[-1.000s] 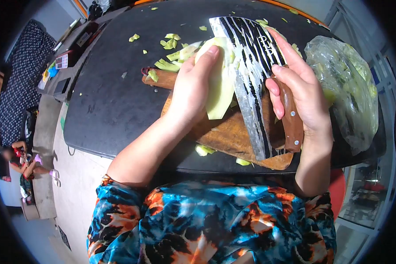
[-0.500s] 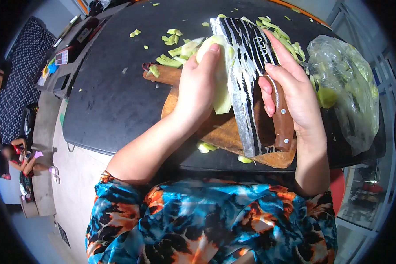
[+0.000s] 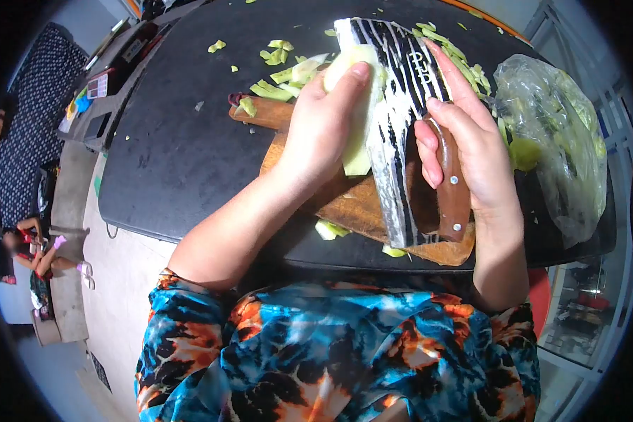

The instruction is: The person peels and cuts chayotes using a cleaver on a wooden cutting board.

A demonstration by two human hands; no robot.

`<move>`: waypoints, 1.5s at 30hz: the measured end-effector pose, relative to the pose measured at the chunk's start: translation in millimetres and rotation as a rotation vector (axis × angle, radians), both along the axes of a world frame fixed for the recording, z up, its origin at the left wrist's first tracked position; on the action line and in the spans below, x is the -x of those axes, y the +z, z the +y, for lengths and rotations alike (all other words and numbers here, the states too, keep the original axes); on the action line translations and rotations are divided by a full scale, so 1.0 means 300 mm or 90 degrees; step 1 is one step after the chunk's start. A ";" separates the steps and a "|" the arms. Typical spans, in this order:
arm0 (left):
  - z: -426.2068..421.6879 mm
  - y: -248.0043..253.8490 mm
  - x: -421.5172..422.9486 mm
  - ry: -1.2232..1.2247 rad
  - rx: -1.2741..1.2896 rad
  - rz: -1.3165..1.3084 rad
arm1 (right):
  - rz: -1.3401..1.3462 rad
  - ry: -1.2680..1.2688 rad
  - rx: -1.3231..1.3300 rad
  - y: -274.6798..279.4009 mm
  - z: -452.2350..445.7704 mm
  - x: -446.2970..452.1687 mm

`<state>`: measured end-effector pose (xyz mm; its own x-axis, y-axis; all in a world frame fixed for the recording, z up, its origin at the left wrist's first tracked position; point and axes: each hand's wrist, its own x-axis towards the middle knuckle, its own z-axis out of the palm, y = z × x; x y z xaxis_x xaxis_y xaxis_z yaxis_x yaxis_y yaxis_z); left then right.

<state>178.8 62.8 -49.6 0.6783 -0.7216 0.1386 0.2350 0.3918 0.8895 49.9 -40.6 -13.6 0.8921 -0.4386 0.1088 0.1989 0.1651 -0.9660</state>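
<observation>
Barely legible lettering (image 3: 420,68) on cleaver (image 3: 394,123)

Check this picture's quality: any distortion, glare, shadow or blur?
Head view: wide-angle distortion bows the black table, frame corners go dark; head view: glare streaks the plastic bag, light falls brightly on the left hand, shadow darkens the right forearm; head view: the knife looks in focus.

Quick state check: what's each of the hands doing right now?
Left hand: closed, holding a pale green vegetable piece.
Right hand: closed, holding the cleaver by its brown handle.
</observation>
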 end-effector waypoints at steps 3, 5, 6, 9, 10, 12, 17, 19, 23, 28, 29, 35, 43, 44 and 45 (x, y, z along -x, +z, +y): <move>0.001 0.006 0.003 -0.001 0.000 -0.019 | 0.001 0.020 -0.007 0.001 -0.002 0.002; -0.005 0.007 0.011 0.006 0.018 -0.017 | -0.007 0.016 -0.021 -0.005 0.011 -0.002; -0.009 0.003 0.016 0.009 0.028 -0.014 | -0.014 0.008 -0.025 -0.012 0.018 -0.003; -0.024 -0.006 0.027 0.019 0.070 0.015 | -0.033 -0.003 -0.034 -0.019 0.041 -0.012; -0.026 -0.005 0.026 0.024 0.087 0.026 | -0.029 -0.013 -0.031 -0.018 0.047 -0.014; -0.023 0.000 0.019 0.017 0.079 0.025 | -0.022 -0.034 -0.027 -0.016 0.058 -0.015; -0.037 0.028 0.001 -0.001 0.079 0.013 | -0.030 -0.040 0.096 0.029 0.032 -0.001; -0.033 0.047 0.002 -0.001 0.077 -0.024 | -0.035 -0.035 0.119 0.054 0.026 0.024; 0.034 0.082 -0.049 -0.040 0.093 0.000 | -0.022 -0.027 0.168 0.153 -0.116 0.104; 0.063 0.129 0.000 0.080 0.096 -0.354 | -0.217 -0.172 0.326 0.094 -0.141 0.070; 0.047 0.121 0.023 0.100 0.128 -0.413 | -0.187 -0.175 0.319 0.063 -0.106 0.059; 0.014 0.112 0.035 0.126 0.184 -0.782 | -0.288 -0.060 0.525 -0.009 -0.027 -0.015; 0.007 0.051 0.054 -0.156 0.077 -0.119 | -0.170 -0.057 0.518 -0.035 -0.031 -0.017; 0.010 0.069 0.054 -0.175 0.083 -0.032 | -0.141 -0.044 0.546 -0.034 -0.036 -0.012; 0.014 0.079 0.053 -0.194 0.088 0.058 | -0.126 -0.026 0.563 -0.035 -0.040 -0.010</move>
<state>162.9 66.9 -25.9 0.4484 -0.8716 0.1983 0.4353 0.4067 0.8032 53.0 -52.6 -24.1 0.8070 -0.1533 0.5703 0.3635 -0.6323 -0.6842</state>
